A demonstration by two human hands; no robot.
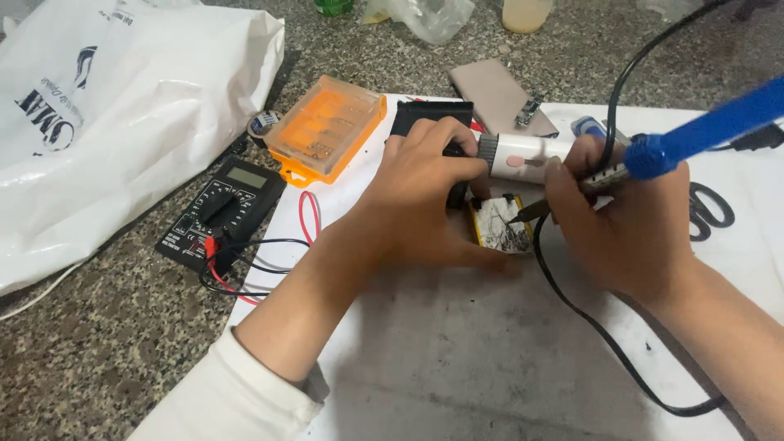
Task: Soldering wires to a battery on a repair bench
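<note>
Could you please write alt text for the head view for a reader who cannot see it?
A right hand holds a blue-handled soldering iron with its tip at a small yellow-edged part, which the left hand steadies on a white sheet. A black multimeter and orange box lie to the left.

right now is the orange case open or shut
Shut: the clear lid lies flat on the orange case, beside the multimeter.

Left hand (425,192) hides most of the flat yellow-edged part (502,224). Blue soldering iron (702,131) handle cut off at right edge.
</note>
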